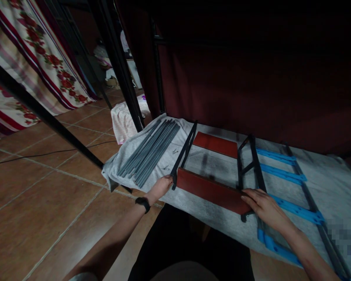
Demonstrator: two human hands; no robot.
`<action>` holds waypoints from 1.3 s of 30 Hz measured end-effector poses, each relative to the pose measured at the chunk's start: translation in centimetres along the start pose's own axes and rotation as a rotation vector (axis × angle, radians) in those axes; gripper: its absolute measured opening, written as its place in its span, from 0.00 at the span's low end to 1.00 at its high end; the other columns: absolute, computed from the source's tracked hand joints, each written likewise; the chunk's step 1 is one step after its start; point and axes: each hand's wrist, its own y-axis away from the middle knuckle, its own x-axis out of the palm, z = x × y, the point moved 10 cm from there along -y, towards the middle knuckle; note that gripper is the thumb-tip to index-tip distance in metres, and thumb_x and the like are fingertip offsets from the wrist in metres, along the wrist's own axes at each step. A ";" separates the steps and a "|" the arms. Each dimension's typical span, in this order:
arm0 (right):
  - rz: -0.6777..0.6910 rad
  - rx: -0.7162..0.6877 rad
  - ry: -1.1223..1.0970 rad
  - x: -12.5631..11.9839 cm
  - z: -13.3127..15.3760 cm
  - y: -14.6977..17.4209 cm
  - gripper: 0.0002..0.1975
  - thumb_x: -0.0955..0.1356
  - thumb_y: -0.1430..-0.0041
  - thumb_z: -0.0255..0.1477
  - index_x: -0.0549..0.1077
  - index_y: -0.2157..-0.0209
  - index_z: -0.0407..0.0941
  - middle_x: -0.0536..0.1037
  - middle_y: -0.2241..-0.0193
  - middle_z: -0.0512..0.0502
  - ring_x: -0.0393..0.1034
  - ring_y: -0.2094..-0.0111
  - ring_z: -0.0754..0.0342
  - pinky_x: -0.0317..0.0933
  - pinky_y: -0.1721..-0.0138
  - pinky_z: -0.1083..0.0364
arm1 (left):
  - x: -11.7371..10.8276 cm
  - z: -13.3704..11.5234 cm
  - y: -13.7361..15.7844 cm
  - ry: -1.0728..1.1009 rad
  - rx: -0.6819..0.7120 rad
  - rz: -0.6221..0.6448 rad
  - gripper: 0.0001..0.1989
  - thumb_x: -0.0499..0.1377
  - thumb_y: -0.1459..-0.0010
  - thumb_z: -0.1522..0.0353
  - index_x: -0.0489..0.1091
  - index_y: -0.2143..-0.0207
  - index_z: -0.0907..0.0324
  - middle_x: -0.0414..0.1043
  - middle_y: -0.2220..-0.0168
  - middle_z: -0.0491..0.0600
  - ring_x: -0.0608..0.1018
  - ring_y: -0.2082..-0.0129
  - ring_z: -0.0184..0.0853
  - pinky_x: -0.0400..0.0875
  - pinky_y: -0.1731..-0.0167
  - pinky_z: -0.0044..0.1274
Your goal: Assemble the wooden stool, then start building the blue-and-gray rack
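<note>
At lower centre, my left hand [164, 184] grips the left frame [183, 151]; my right hand [260, 201] grasps the near board [210, 192] at the right frame [257, 166]. The far board [216, 144] looks placed too; rods [154, 151] and screws [175, 151], left of centre, lie loose.

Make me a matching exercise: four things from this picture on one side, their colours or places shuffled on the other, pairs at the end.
Things
1. Rods
2. Boards
3. Strips
4. Wristband

Colours and places
A. Blue, to the right of the black frames
B. Black, around the left wrist
C. Grey, side by side at the left end of the cloth
D. Red, one with the right hand at its end

Pairs: 1-C, 2-D, 3-A, 4-B
</note>
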 end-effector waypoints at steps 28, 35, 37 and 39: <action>0.003 -0.004 -0.011 -0.1 0.2 0.0 0.19 0.60 0.32 0.43 0.76 0.54 0.48 0.81 0.58 0.45 0.73 0.55 0.45 0.68 0.52 0.45 | -0.2 0.2 -0.1 0.029 0.012 -0.008 0.07 0.58 0.43 0.78 0.71 0.71 0.60 0.72 0.69 0.49 0.76 0.67 0.34 0.69 0.62 0.23; -0.024 -0.020 -0.005 -0.5 0.5 0.0 0.19 0.60 0.33 0.42 0.78 0.55 0.48 0.81 0.57 0.44 0.74 0.56 0.46 0.69 0.53 0.46 | 0.0 -0.4 0.1 -0.069 0.022 -0.007 0.08 0.55 0.42 0.79 0.71 0.70 0.61 0.72 0.67 0.52 0.77 0.64 0.36 0.70 0.59 0.24; -0.017 -0.019 -0.004 -0.3 0.4 0.0 0.19 0.60 0.32 0.42 0.77 0.54 0.48 0.81 0.57 0.44 0.74 0.55 0.46 0.69 0.52 0.46 | 0.0 -0.3 0.1 -0.078 0.016 -0.008 0.07 0.57 0.43 0.78 0.71 0.69 0.61 0.72 0.67 0.51 0.77 0.63 0.36 0.70 0.59 0.24; -0.006 -0.014 -0.001 -0.2 0.3 0.0 0.19 0.60 0.32 0.42 0.77 0.54 0.48 0.81 0.57 0.44 0.73 0.55 0.46 0.69 0.52 0.47 | 0.1 -0.1 0.1 -0.087 0.018 -0.004 0.06 0.57 0.42 0.78 0.71 0.69 0.61 0.72 0.68 0.50 0.77 0.63 0.35 0.70 0.59 0.24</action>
